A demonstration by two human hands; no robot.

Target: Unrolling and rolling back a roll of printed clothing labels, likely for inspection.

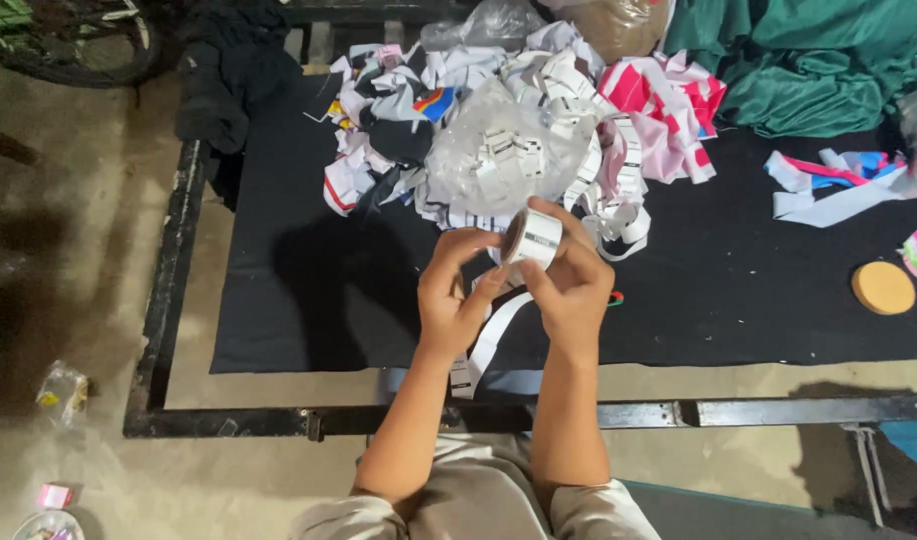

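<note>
Label roll (532,238) pinched by right hand (571,295); backing strip (489,340) tail pinched by left hand (451,295), trailing toward 6 o'clock. Spent strips heap (539,120) piled at 12 o'clock on worktop (309,300); roll only partly used.

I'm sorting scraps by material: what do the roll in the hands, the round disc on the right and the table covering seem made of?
The roll looks like matte white paper labels, with a thin backing strip trailing down. The disc looks like cork or wood: tan, dull, flat. The covering seems to be black cloth, unshiny and soft-edged. Both hands, left hand and right hand, hold the roll.
</note>
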